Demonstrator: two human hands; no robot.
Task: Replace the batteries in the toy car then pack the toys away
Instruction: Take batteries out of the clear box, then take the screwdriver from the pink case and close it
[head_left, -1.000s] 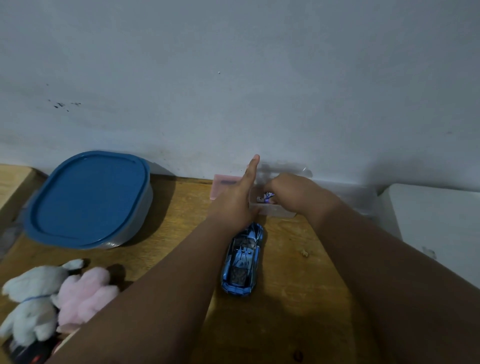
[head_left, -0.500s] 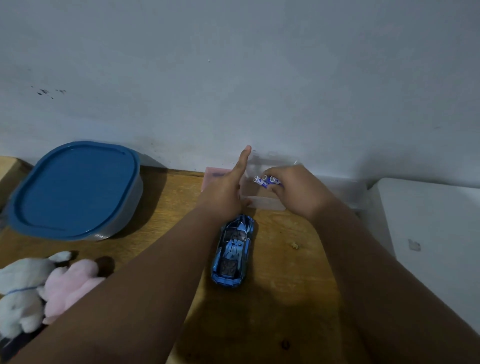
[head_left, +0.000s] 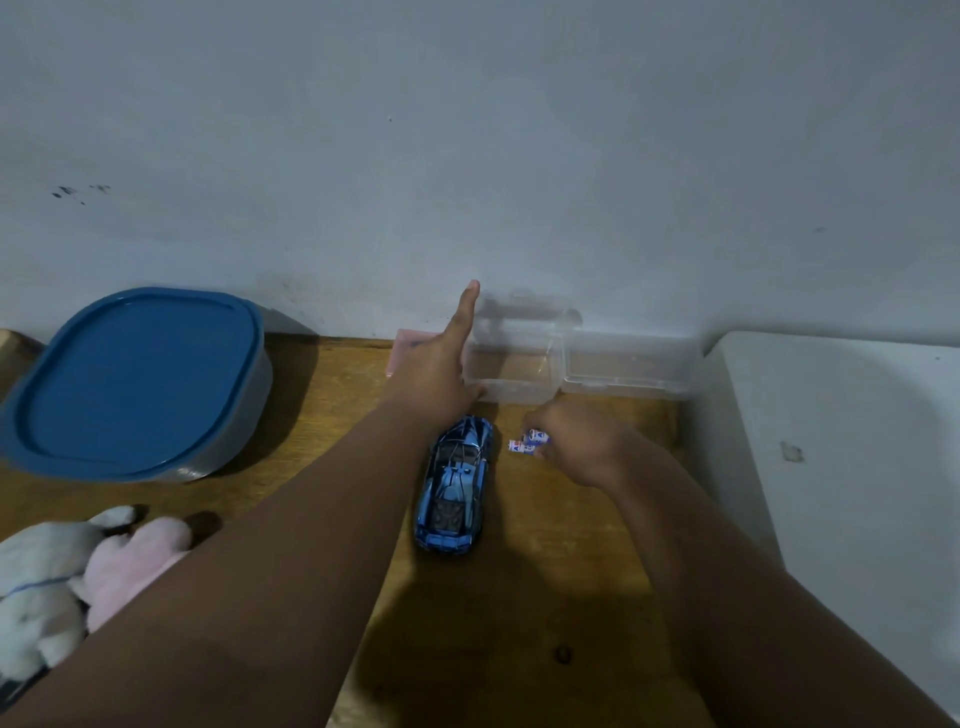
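A shiny blue toy car (head_left: 455, 486) lies on the wooden table (head_left: 545, 597), nose pointing toward the wall. My left hand (head_left: 439, 371) rests against the left side of a small clear plastic box (head_left: 511, 364), its index finger stretched up along the box's raised lid. My right hand (head_left: 574, 441) is low over the table just right of the car and pinches two small blue-and-white batteries (head_left: 527, 441) in its fingertips. The clear box looks empty.
A second clear box (head_left: 626, 366) stands right of the first. A pink flat piece (head_left: 408, 345) lies behind my left hand. A large blue-lidded container (head_left: 137, 379) sits at the left, white and pink plush toys (head_left: 78, 577) at the lower left, a white surface (head_left: 852, 467) at the right.
My right hand lifted the batteries out of the clear box and brought them down beside the car. My left hand stayed at the box.
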